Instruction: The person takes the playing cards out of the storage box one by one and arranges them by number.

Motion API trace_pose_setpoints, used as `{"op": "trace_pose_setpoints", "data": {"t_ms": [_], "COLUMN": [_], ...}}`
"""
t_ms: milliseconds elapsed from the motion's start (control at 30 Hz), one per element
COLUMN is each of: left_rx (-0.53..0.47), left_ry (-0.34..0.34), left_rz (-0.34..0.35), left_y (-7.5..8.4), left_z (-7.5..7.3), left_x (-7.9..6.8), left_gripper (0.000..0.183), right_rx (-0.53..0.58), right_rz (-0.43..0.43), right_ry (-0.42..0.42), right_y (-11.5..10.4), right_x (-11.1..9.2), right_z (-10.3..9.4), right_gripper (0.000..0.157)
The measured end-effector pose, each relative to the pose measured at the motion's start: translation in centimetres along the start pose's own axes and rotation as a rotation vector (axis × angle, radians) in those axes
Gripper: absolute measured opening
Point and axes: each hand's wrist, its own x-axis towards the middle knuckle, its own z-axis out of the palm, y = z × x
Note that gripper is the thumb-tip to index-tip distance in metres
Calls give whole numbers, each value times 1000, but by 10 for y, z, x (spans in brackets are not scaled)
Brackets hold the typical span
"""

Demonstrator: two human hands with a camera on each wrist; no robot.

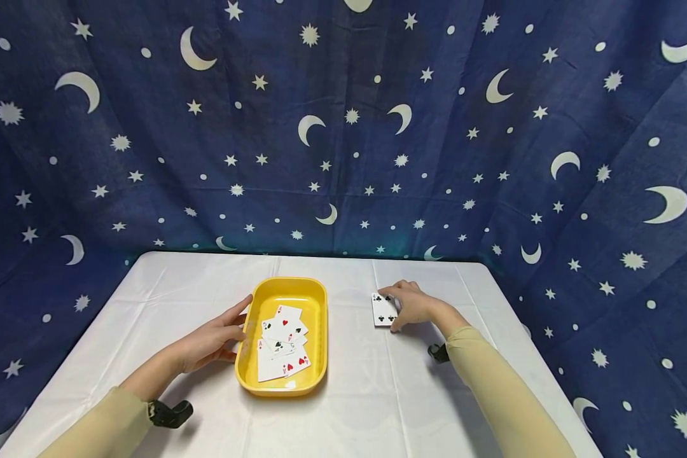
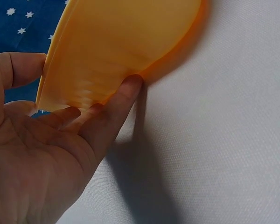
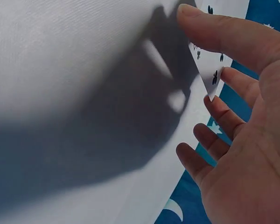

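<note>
A yellow plastic tray stands on the table left of centre. Several playing cards lie face up and overlapping in it, with aces and red hearts among them. My left hand is at the tray's left side; its fingertips touch the outer wall and rim, as the left wrist view also shows. To the tray's right, my right hand pinches a playing card with black clubs by its edges between thumb and fingers. The fingers cover part of that card, which looks tilted in the right wrist view.
A white cloth covers the table. Behind it and at the sides hangs a dark blue curtain with moons and stars. Black straps sit at both wrists, below the beige sleeves.
</note>
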Motion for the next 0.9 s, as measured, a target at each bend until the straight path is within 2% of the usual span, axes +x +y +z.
{"op": "trace_pose_setpoints", "data": {"t_ms": [300,900], "left_rx": [4,13], "left_ry": [2,11], "left_rz": [-3,-18], "left_y": [0,3], "left_z": [0,1], "left_x": [-1,-2], "left_gripper": [87,88], "right_rx": [8,22], "right_rz": [-10,27], "right_ry": [-21,-46], "right_y": [3,2], "right_x": [-1,1], "right_z": [6,9], "right_gripper": [93,95]}}
